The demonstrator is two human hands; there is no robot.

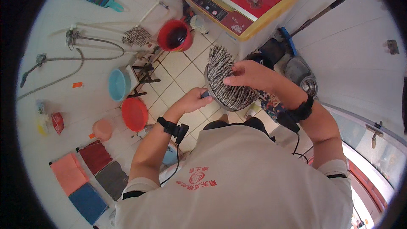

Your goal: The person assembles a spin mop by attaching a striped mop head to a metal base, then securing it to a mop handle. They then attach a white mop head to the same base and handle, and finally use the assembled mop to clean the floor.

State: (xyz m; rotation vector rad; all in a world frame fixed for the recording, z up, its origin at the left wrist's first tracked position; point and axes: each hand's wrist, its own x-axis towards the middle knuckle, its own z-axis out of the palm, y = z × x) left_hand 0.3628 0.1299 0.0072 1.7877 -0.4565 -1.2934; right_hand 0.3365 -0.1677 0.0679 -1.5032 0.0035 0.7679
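A mop head (221, 76) with black-and-white striped yarn strands hangs in front of my body, its round grey rim toward the left. My left hand (196, 100) is wrapped around the short dark handle at the rim's lower left. On the strands' upper right side lies my right hand (250, 75), its thumb and fingers apart and touching the yarn. Some of its fingers are hidden among the strands. Both wrists carry black straps with a small device and cable.
Left: a red bucket (175, 36) holding dark liquid, a light-blue basin (119, 85) on a stool, a red basin (135, 114) and a shower hose (101, 42). Ahead: a yellow-and-red washing machine (241, 6). Right: a metal spin basket (302, 74) and a leaning dark pole (320, 15).
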